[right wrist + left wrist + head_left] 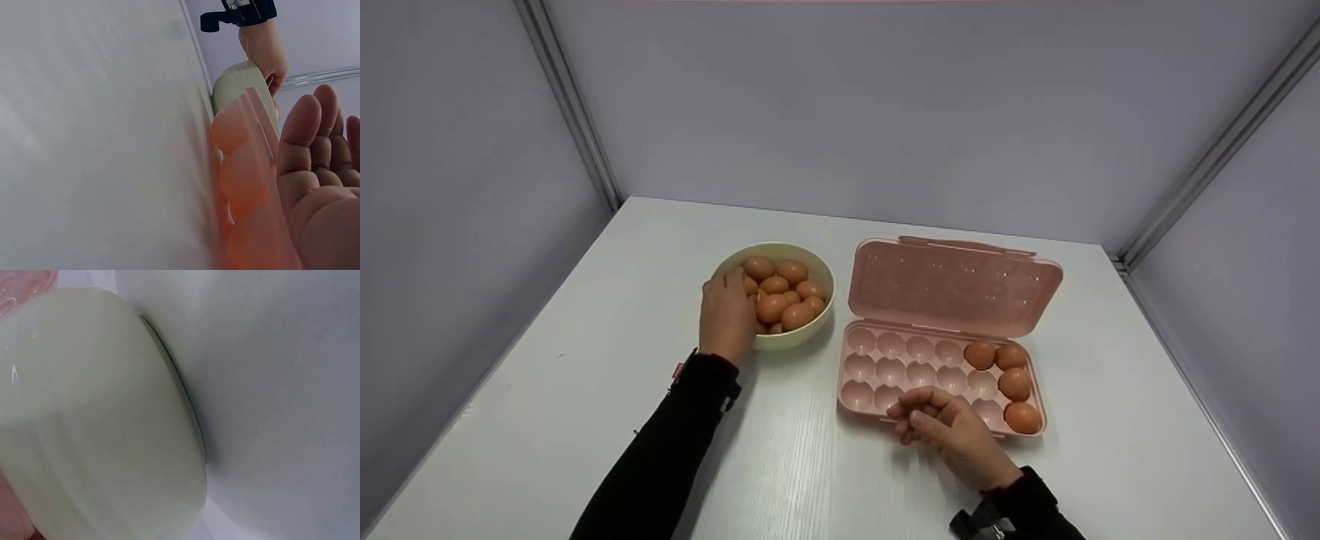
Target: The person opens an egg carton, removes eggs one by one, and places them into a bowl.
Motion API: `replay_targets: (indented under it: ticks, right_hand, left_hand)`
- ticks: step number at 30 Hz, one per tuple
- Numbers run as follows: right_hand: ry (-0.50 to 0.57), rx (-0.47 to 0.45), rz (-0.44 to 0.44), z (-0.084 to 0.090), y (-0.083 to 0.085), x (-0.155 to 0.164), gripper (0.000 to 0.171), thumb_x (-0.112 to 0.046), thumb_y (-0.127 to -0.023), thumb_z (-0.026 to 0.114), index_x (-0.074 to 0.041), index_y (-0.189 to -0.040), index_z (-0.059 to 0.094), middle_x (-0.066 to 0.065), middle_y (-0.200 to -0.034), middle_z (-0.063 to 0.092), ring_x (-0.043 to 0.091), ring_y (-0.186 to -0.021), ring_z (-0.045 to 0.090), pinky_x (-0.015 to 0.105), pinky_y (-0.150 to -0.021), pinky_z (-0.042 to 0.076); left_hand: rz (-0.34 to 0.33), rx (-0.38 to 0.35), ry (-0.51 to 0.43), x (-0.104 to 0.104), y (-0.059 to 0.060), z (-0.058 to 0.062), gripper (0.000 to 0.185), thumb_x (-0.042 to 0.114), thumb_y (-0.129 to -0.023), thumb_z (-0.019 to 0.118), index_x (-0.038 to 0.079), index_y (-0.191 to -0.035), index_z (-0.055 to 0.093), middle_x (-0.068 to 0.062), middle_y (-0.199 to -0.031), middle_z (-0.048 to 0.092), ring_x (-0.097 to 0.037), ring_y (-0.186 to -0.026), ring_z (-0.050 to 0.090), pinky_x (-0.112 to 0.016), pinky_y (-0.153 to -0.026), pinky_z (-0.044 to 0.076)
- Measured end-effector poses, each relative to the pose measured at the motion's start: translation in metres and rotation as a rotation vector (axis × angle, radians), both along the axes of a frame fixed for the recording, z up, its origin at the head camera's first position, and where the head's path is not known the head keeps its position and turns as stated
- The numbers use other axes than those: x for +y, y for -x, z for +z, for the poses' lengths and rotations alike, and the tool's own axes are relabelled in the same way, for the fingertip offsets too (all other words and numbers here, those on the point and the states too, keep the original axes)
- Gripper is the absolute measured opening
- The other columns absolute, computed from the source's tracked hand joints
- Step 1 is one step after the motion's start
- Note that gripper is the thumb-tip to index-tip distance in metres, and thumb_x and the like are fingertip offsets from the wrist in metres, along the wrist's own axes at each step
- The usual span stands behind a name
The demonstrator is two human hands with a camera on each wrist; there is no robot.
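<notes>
Left hand rests at 9 o'clock on the rim of the smooth, round cream bowl, fingers curled over the brown eggs; grip unclear. Right hand, loosely curled and empty, hovers at 6 o'clock of the pink plastic egg tray on the white table.

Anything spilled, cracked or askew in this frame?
Nothing stands out. The brown eggs sit inside the cream bowl, four more rest in cups of the open pink plastic egg tray, lid up. No egg looks cracked or loose on the white table.
</notes>
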State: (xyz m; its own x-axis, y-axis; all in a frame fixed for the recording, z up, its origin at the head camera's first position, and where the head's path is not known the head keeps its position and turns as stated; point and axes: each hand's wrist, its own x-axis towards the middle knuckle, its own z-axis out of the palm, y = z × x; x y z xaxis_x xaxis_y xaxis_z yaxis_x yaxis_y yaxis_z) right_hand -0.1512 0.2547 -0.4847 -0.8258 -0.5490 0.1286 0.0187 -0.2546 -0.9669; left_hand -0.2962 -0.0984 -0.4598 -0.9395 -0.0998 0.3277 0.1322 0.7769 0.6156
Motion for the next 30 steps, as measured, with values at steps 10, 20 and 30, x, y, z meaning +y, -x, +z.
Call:
replay_targets:
  ticks: [10, 20, 30]
  right_hand:
    - [-0.001, 0.011, 0.009, 0.0, 0.0, 0.001, 0.028, 0.0, -0.109, 0.049, -0.006, -0.132, 0.063, 0.004, -0.127, 0.075, 0.011, -0.108, 0.072, 0.026, -0.093, 0.059]
    - [-0.009, 0.072, 0.013, 0.013, -0.006, 0.003, 0.03, 0.003, -0.109, 0.049, -0.004, -0.134, 0.062, 0.004, -0.129, 0.073, 0.011, -0.11, 0.071, 0.026, -0.095, 0.059]
    - [-0.333, 0.223, -0.317, 0.069, -0.022, 0.038, 0.027, -0.001, -0.107, 0.057, 0.008, -0.133, 0.059, 0.007, -0.123, 0.074, 0.013, -0.102, 0.072, 0.027, -0.086, 0.062]
  left_hand:
    - [0.012, -0.113, -0.328, 0.001, 0.002, 0.001, 0.051, 0.033, -0.116, 0.03, 0.006, -0.153, 0.051, -0.016, -0.165, 0.043, -0.036, -0.155, 0.037, -0.052, -0.13, 0.032]
    - [0.029, -0.177, -0.597, -0.002, 0.004, 0.0, 0.057, 0.047, -0.113, 0.03, 0.017, -0.156, 0.052, -0.008, -0.162, 0.051, -0.024, -0.156, 0.039, -0.046, -0.132, 0.029]
    - [-0.065, 0.351, -0.031, 0.016, -0.028, -0.001, 0.029, 0.004, -0.1, 0.066, -0.005, -0.128, 0.067, -0.023, -0.139, 0.061, -0.04, -0.133, 0.056, -0.054, -0.116, 0.047]
